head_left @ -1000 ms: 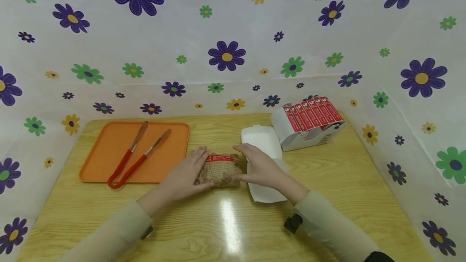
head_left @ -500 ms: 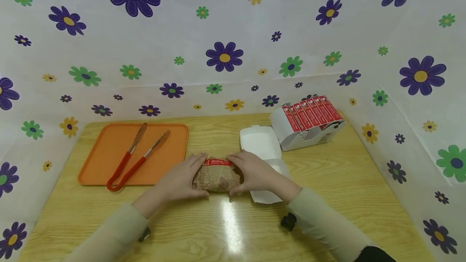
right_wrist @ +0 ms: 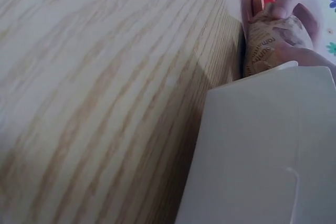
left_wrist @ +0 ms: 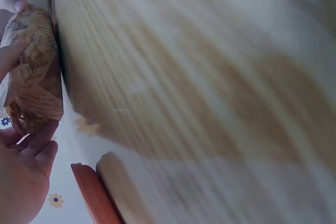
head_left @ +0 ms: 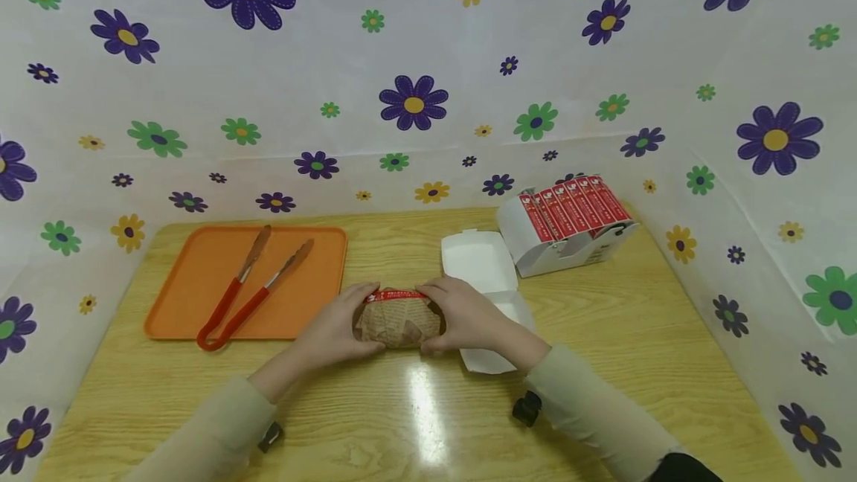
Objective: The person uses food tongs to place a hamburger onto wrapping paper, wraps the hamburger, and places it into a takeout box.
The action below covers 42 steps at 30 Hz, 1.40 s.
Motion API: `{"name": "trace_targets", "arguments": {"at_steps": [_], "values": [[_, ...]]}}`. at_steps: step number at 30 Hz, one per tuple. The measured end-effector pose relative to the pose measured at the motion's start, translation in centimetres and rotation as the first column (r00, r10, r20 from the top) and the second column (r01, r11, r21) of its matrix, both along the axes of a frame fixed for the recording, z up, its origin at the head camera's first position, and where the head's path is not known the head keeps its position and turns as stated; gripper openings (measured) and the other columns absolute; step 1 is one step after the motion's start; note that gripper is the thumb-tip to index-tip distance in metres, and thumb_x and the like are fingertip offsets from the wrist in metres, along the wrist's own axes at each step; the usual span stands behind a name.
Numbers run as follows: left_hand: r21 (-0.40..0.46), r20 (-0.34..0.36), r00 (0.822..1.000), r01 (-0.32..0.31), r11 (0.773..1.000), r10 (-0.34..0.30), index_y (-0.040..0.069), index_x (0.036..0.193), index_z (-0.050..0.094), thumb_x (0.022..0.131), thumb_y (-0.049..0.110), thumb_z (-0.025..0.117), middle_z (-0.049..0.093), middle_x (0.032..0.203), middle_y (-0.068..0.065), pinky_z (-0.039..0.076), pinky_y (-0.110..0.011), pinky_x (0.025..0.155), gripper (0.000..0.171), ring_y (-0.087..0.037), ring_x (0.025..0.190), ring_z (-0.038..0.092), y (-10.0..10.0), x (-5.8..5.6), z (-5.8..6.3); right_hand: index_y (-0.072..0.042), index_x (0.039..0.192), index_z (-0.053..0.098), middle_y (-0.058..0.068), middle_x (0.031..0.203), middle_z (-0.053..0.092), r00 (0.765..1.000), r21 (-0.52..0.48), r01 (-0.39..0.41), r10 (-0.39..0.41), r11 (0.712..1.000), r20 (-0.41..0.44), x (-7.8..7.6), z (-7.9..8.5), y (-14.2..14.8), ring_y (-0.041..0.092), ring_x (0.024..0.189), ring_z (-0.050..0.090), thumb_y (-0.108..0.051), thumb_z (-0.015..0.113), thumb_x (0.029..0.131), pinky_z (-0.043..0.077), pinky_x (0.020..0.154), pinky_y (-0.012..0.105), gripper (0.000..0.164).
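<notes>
Between both hands is a rounded parcel [head_left: 398, 320] wrapped in brown newsprint-patterned paper, a red printed strip along its far top edge. My left hand [head_left: 338, 329] grips its left end, thumb on the near side and fingers at the far side. On the other end, my right hand [head_left: 462, 316] grips it the same way. The left wrist view shows fingers of the left hand [left_wrist: 26, 177] against the end of the parcel [left_wrist: 39, 72]. An opened white clamshell box [head_left: 477, 259] stands beside the right hand, partly hidden by that hand and wrist.
At the left, an orange tray [head_left: 174, 274] carries red-handled tongs [head_left: 230, 307], whose bend overhangs its front edge. A white carton [head_left: 535, 262] filled with several red-topped packets [head_left: 572, 207] stands behind the box. A flower-patterned cloth [head_left: 348, 58] borders the wooden table [head_left: 375, 422].
My right hand has moved left and down onto the parcel's end, where its fingers were spread wider before. The parcel has shifted slightly toward me, with the left hand's fingers now wrapped around its end.
</notes>
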State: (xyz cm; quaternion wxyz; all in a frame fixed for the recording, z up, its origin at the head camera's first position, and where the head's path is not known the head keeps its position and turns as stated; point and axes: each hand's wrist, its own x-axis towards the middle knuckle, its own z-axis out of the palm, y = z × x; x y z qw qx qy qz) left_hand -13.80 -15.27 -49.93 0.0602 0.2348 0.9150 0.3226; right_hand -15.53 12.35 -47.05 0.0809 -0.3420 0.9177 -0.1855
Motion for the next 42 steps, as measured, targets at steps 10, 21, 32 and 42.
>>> {"name": "trace_targets", "arguments": {"at_steps": [10, 21, 32, 42], "values": [[0.034, -0.036, 0.999, -0.020, 0.999, 0.021, 0.004, 0.159, 0.044, 0.076, 0.029, 0.096, 0.047, 0.163, -0.018, 0.054, -0.062, 0.111, 0.101, -0.042, 0.143, 0.055, 1.7, -0.1, 2.7, 0.001, 0.149, 0.057, 0.015, 0.145, 0.064, 0.997, -0.035, 0.038, -0.040, 0.999, -0.061, 0.0, 2.7, 1.5, 0.034, 0.138, 0.059, -0.042, 0.096, 0.075, 0.038, 0.129, 0.049, 0.094], [0.115, -0.040, 0.998, -0.033, 0.993, 0.038, 0.003, 0.159, 0.045, 0.072, 0.025, 0.099, 0.050, 0.161, -0.016, 0.049, -0.057, 0.118, 0.104, -0.039, 0.143, 0.056, 8.6, 1.6, 4.8, -0.001, 0.151, 0.055, 0.015, 0.146, 0.063, 0.998, -0.032, 0.060, -0.060, 0.998, -0.019, 1.4, 5.4, 8.0, 0.036, 0.135, 0.060, -0.032, 0.099, 0.072, 0.052, 0.114, 0.058, 0.095], [0.102, 0.003, 1.000, 0.005, 0.995, -0.006, 0.001, 0.160, 0.041, 0.077, 0.037, 0.097, 0.048, 0.163, -0.015, 0.049, -0.049, 0.120, 0.106, -0.034, 0.147, 0.053, 13.8, 2.9, 2.4, -0.002, 0.148, 0.059, 0.019, 0.145, 0.064, 0.997, 0.006, 0.077, -0.077, 0.997, -0.009, 3.1, 4.1, 12.9, 0.042, 0.133, 0.062, -0.025, 0.100, 0.071, 0.053, 0.110, 0.062, 0.090], [-0.046, -0.044, 0.995, 0.087, 0.995, -0.089, 0.005, 0.164, 0.036, 0.085, 0.049, 0.087, 0.044, 0.167, -0.014, 0.049, -0.049, 0.121, 0.104, -0.034, 0.148, 0.052, 13.1, 2.7, 0.9, -0.002, 0.151, 0.056, 0.019, 0.145, 0.065, 0.997, 0.000, 0.081, -0.081, 0.997, 0.001, 3.5, 1.5, 12.7, 0.042, 0.133, 0.062, -0.034, 0.101, 0.069, 0.052, 0.111, 0.062, 0.099]]}}
